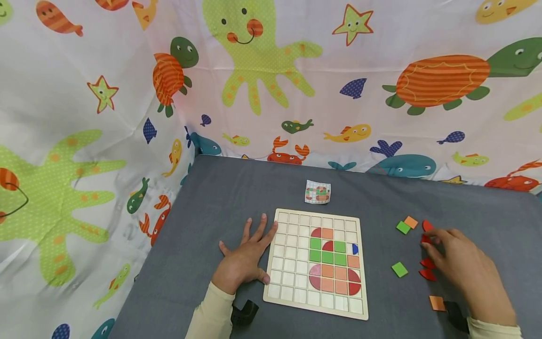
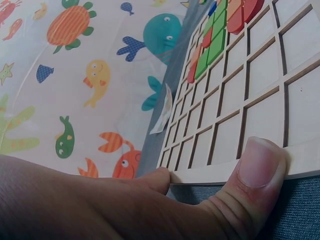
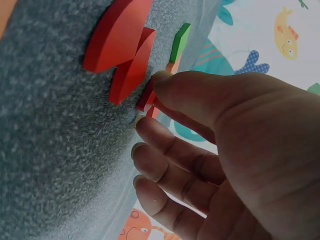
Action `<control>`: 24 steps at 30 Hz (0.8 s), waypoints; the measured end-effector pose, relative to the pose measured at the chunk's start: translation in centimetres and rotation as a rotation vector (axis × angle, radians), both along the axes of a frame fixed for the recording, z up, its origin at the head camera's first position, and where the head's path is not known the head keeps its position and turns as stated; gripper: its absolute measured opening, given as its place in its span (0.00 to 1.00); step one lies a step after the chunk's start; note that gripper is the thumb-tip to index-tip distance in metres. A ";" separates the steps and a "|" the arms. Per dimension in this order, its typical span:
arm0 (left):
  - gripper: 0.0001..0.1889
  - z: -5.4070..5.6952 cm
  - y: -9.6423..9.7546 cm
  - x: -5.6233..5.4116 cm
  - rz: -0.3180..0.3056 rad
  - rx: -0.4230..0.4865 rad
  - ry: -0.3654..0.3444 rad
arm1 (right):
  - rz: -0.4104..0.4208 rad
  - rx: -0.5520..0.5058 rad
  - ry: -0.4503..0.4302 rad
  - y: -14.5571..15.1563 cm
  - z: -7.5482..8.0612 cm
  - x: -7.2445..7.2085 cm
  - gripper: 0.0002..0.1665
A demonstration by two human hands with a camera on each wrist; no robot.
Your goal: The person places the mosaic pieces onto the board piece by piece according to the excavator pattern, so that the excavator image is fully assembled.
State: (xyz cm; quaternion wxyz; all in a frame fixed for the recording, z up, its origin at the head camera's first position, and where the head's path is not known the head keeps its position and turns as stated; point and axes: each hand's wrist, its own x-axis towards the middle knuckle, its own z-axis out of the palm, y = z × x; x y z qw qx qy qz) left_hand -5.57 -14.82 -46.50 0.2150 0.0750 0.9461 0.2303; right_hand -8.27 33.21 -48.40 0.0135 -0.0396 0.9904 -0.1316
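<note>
A wooden grid board (image 1: 288,307) lies in the middle of the table with green and orange squares, red quarter-circles and a blue piece in its cells. My left hand (image 1: 242,263) rests along its left edge, fingers spread; in the left wrist view the thumb (image 2: 260,165) lies on the rim. On the right, my right hand (image 1: 472,268) reaches over a column of loose red quarter-circle tiles. Its thumb and index finger pinch one red quarter-circle tile (image 3: 146,95), still down at the cloth, while the other fingers hang loosely curled. Two more red tiles (image 3: 117,35) lie nearer the wrist.
A small pattern card (image 1: 317,192) lies behind the board. Loose green tiles (image 1: 399,269) and orange tiles (image 1: 437,303) are scattered between board and right hand. Grey cloth (image 1: 203,212) covers the table, and a sea-animal curtain (image 1: 296,117) hangs along the back and left.
</note>
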 end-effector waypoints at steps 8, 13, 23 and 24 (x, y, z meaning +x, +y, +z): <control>0.73 -0.2 0.0 0.1 -0.004 0.002 -0.010 | -0.005 0.003 -0.061 -0.4 0.2 -0.6 0.23; 0.73 -0.2 -0.1 0.0 -0.004 -0.008 -0.007 | 0.005 -0.018 -0.072 -0.9 0.2 -0.9 0.23; 0.74 -0.2 -0.1 0.0 0.002 0.001 -0.012 | 0.025 -0.011 -0.100 -2.0 0.5 -1.5 0.25; 0.74 -0.1 -0.1 0.0 0.001 0.000 -0.012 | 0.026 -0.015 -0.096 -2.3 0.6 -1.5 0.25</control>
